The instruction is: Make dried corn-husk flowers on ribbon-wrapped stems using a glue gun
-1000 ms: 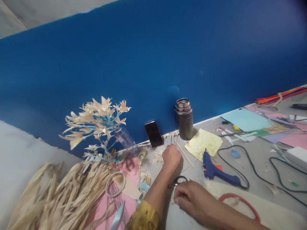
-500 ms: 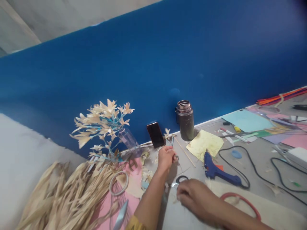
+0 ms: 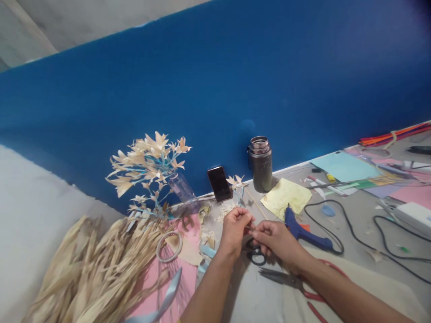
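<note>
A small flower sprig [image 3: 238,181], with pale petals on bluish stems, is seen upright just beyond the left hand [image 3: 233,231], at twelve o'clock from it, its lower end hidden by the fingers. The sprig is judged to be very light, with springy stems that can be bent and dry, papery petals that could easily be creased or torn; it is best gripped low on the stems, clear of the blooms, where little slipping is to be expected. By the left hand it appears to be grasped at the stem end, between thumb and fingers. The right hand [image 3: 274,237] is brought in at three o'clock from the left, its fingers curled and its tips nearly meeting the left ones; whether anything is pinched there cannot be told. From the right hand, the sprig is placed towards eleven o'clock. Black-handled scissors [image 3: 258,259] are found at six o'clock from the meeting fingertips, and red-handled scissors [image 3: 283,277] towards five o'clock.
</note>
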A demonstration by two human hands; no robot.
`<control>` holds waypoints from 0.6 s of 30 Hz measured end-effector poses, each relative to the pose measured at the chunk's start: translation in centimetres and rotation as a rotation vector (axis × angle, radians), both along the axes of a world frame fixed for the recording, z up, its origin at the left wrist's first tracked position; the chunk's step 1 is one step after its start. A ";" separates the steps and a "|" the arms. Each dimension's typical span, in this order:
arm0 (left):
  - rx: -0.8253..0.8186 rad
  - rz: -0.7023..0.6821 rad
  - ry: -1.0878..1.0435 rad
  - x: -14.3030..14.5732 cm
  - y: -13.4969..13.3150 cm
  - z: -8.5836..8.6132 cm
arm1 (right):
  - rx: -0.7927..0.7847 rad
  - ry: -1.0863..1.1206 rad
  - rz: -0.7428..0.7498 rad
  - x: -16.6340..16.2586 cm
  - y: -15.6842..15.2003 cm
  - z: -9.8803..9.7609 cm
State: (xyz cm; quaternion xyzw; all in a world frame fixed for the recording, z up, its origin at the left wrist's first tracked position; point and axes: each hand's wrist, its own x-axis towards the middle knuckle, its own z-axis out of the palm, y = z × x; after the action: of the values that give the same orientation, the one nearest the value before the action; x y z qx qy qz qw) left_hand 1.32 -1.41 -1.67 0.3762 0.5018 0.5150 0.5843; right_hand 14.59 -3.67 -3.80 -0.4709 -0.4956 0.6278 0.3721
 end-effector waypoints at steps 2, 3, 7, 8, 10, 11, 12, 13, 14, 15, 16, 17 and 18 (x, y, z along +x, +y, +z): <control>0.011 0.016 -0.019 -0.1 0.0 0.1 | -0.002 0.029 -0.024 0.0 0.0 0.1; 0.020 0.026 -0.030 -0.1 0.1 0.1 | -0.001 0.036 -0.031 0.0 0.1 0.1; 0.075 0.060 -0.034 0.2 0.6 0.0 | 0.005 0.033 -0.069 0.2 0.3 0.2; 0.097 0.072 -0.022 0.2 0.6 -0.1 | 0.001 0.022 -0.088 0.2 0.4 0.1; 0.167 0.103 0.021 0.0 0.7 -0.1 | -0.011 -0.015 -0.133 0.3 0.5 0.0; 0.211 0.118 0.053 -0.3 0.7 -0.1 | -0.014 -0.035 -0.157 0.4 0.6 0.0; 0.255 0.138 0.095 -0.7 0.7 0.0 | -0.013 -0.051 -0.182 0.4 0.7 0.1; 0.292 0.166 0.147 -1.3 0.7 0.0 | -0.008 -0.064 -0.199 0.5 0.7 0.2; 0.318 0.203 0.202 -2.0 0.7 0.1 | -0.003 -0.070 -0.212 0.6 0.7 0.2; 0.332 0.244 0.253 -2.7 0.7 0.2 | -0.003 -0.068 -0.218 0.6 0.7 0.3; 0.336 0.288 0.297 -3.5 0.6 0.3 | -0.005 -0.063 -0.220 0.7 0.7 0.3; 0.336 0.324 0.329 -4.2 0.5 0.4 | -0.009 -0.059 -0.215 0.7 0.7 0.3; 0.334 0.350 0.348 -4.8 0.3 0.6 | -0.012 -0.061 -0.206 0.6 0.7 0.2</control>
State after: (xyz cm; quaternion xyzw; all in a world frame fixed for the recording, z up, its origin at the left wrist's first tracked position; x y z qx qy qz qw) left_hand -3.44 -1.11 -1.08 0.4574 0.5602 0.6111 0.3216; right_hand 15.23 -2.99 -3.64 -0.5406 -0.4519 0.5745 0.4164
